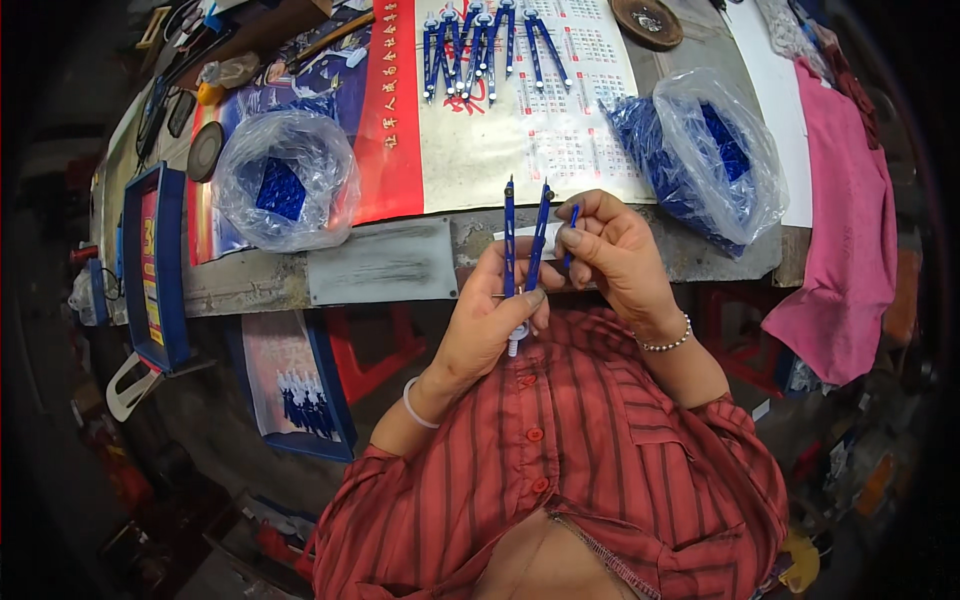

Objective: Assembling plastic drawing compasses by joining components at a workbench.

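My left hand is closed around the white-topped hinge end of a blue drawing compass. The compass's two legs point away from me and stand slightly apart. Beside it, my right hand pinches a short, thin blue piece between thumb and fingertips. That piece is close to the right leg of the compass, and I cannot tell whether they touch. Further off on the table, several similar blue compasses lie in a group on a calendar sheet.
Clear plastic bags with small blue parts stand left and right. A grey metal plate lies at the table's near edge. Below left, a blue tray holds several compasses. Pink cloth hangs at the right; a red stool is underneath.
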A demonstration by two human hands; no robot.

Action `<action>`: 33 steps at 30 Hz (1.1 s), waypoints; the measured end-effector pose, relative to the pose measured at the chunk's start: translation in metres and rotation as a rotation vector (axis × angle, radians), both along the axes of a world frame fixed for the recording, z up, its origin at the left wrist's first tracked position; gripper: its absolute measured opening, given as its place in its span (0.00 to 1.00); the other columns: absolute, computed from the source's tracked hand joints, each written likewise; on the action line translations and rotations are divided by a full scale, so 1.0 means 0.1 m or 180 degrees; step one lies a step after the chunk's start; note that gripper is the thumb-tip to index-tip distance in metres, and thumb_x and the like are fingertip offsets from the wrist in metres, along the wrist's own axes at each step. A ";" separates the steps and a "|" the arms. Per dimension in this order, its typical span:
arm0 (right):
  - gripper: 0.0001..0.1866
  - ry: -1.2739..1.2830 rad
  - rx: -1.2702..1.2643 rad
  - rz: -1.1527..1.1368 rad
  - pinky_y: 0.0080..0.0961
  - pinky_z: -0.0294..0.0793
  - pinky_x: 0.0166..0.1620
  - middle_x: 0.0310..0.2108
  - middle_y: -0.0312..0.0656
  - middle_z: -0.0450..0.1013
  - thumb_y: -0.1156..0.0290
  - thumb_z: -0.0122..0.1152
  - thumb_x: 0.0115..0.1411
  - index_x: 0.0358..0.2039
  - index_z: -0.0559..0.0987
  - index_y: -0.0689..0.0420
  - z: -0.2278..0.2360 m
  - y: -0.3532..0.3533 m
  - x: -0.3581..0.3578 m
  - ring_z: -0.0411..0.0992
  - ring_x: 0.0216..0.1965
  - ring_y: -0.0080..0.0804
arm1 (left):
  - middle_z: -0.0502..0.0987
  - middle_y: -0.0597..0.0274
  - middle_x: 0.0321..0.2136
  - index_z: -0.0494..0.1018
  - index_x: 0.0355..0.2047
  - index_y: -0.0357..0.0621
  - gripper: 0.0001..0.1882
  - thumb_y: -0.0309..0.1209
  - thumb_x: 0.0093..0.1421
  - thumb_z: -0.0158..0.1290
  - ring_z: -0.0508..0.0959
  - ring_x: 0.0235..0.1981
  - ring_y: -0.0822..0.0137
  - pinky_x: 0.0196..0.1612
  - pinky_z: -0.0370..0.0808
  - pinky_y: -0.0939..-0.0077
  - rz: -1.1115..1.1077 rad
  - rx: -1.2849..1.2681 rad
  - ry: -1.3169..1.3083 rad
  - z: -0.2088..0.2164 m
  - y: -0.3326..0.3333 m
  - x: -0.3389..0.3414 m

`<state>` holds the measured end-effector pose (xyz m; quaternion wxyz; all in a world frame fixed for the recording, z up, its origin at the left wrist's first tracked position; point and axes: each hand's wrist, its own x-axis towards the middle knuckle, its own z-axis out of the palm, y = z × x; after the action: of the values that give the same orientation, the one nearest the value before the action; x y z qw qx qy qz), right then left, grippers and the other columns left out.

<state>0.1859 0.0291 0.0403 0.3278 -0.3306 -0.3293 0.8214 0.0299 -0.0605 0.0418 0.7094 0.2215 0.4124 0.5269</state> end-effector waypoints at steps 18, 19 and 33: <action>0.09 -0.1672 0.1839 0.1165 0.12 0.71 0.31 0.30 0.37 0.73 0.79 0.59 0.56 0.37 0.74 0.66 0.13 -0.14 0.04 0.71 0.30 0.16 | 0.69 0.68 0.26 0.61 0.49 0.42 0.17 0.26 0.61 0.50 0.69 0.21 0.81 0.24 0.65 0.88 0.0190 0.0098 0.0331 -0.09 0.02 -0.04; 0.09 -0.1673 0.1837 0.1173 0.12 0.71 0.31 0.30 0.37 0.73 0.79 0.59 0.56 0.37 0.74 0.66 0.13 -0.14 0.05 0.71 0.30 0.16 | 0.69 0.68 0.26 0.61 0.49 0.42 0.17 0.26 0.61 0.50 0.69 0.21 0.81 0.24 0.65 0.88 0.0196 0.0094 0.0327 -0.09 0.01 -0.04; 0.05 -0.1120 0.1097 0.0139 0.11 0.62 0.21 0.24 0.36 0.72 0.77 0.57 0.58 0.33 0.76 0.65 0.06 -0.14 0.09 0.64 0.18 0.14 | 0.71 0.66 0.30 0.60 0.52 0.39 0.22 0.23 0.57 0.51 0.70 0.24 0.79 0.28 0.69 0.86 -0.0111 0.0004 0.0368 -0.03 -0.02 -0.03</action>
<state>0.1944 0.0149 0.0464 0.2991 -0.4005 -0.5237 0.6898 0.0268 -0.0627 0.0390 0.6933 0.2591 0.4485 0.5011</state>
